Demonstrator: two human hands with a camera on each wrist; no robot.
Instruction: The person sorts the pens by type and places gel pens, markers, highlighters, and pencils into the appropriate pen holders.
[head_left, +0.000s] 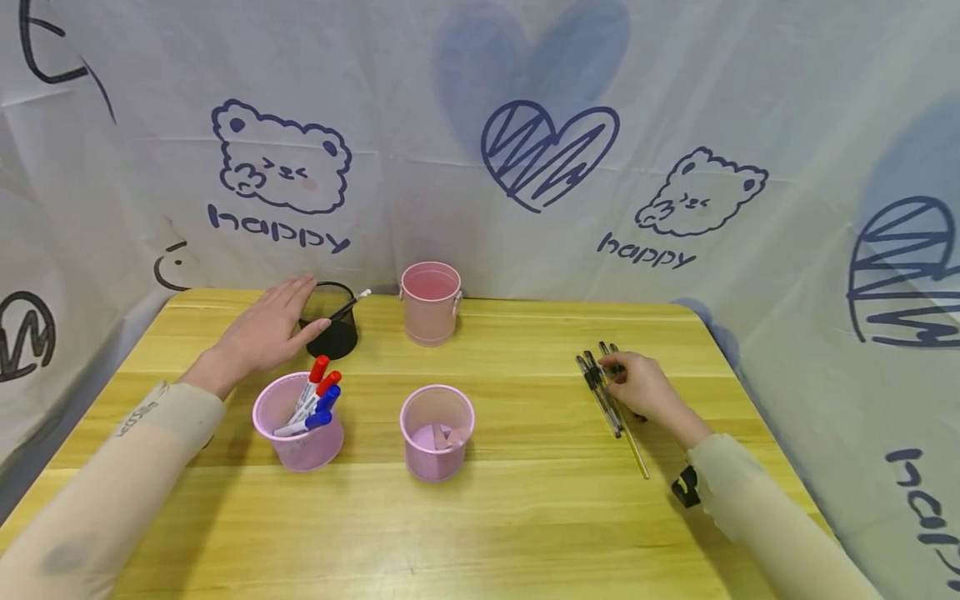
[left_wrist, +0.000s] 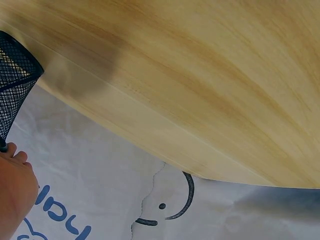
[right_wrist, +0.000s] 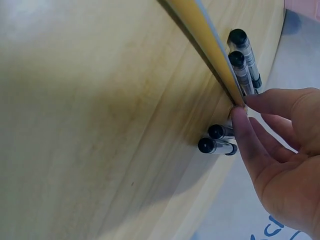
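My left hand (head_left: 262,329) lies against the left side of a black mesh pen cup (head_left: 333,336), fingers extended along its rim and thumb across the near side. A dark pencil with a white end (head_left: 352,304) leans in that cup. In the left wrist view, fingertips (left_wrist: 20,156) are right at the rim of the mesh cup (left_wrist: 17,75). Over on the right, my right hand (head_left: 645,387) pinches a slim yellow pencil (right_wrist: 210,45) between thumb and forefinger. Black-capped clear gel pens (head_left: 598,396) lie on both sides of it, partly hidden by the hand.
A pink cup with red and blue markers (head_left: 303,454) stands near my left forearm. Right of it is another pink cup (head_left: 435,462) with small pink pieces inside. A pink pail (head_left: 431,312) stands at the back of the wooden table (head_left: 480,533), before a printed cloth (head_left: 420,100).
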